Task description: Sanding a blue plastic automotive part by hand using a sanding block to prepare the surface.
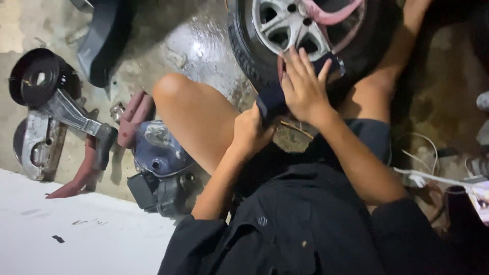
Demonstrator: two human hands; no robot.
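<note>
Dark cloth (271,102) stretched between both hands, low against a tyre (244,51) and its silver rim (285,25), just above the lap. Left hand (250,133) fisted, fingers curled shut on the cloth's lower end. Right hand (304,86) laid flat over the cloth's upper end, fingers straight and slightly spread, tips at the rim's edge, thumb angled out to the right. Pink strap (333,16) looped across the rim's spokes. Bare knee (175,91) raised left of the hands, wet concrete floor (198,46) behind it. Farther left, a blue metal housing (160,153) on the ground, a reddish bar (84,170) beside it, then a black pulley (38,76) on a grey bracket (66,109). White cable (433,177) at far right.
</note>
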